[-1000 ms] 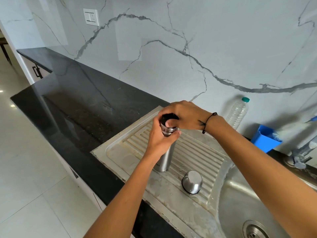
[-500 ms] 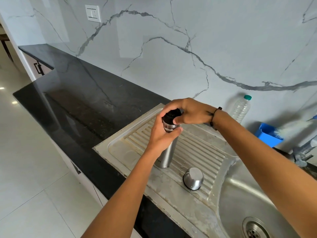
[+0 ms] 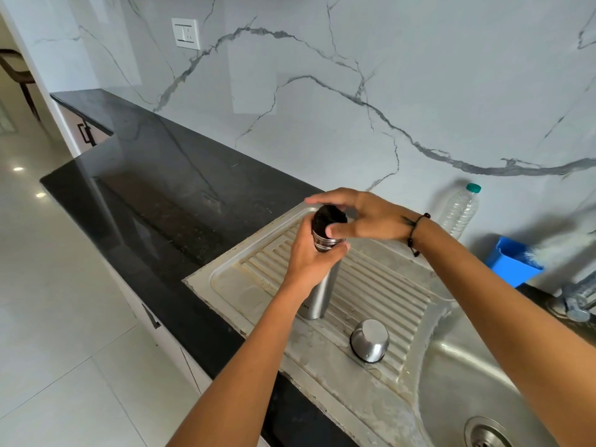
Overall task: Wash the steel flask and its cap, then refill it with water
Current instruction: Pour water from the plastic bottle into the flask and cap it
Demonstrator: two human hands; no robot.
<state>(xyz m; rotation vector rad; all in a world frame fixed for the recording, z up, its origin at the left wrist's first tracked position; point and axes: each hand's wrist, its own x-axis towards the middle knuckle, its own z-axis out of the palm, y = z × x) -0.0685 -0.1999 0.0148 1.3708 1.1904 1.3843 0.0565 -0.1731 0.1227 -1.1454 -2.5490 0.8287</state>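
Nearest, at the lower right, the steel sink [image 3: 458,382] shows its drain [image 3: 487,434], and beside the basin a steel cup-shaped cap [image 3: 370,340] sits mouth down on the wet, ribbed drainboard [image 3: 380,285]. Just beyond it the flask [image 3: 317,293] stands upright on the same ribs, well apart from the cap. The left hand [image 3: 309,259] is wrapped round the flask's upper body, fingers curled tight below the threaded neck. The right hand [image 3: 364,216], with a dark beaded band at the wrist, hovers over the top; its thumb presses the side of the black stopper [image 3: 327,216] while the fingers arch spread above it, so it looks loosely pinched rather than gripped. To the left the black desk [image 3: 161,175] runs away along the wall. Farther back on the right a clear plastic bottle [image 3: 461,209] with a green lid stands against the marble wall, a blue tub [image 3: 509,262] next to it, and part of a tap [image 3: 580,301] at the edge. High on the wall is a white switch [image 3: 185,33].
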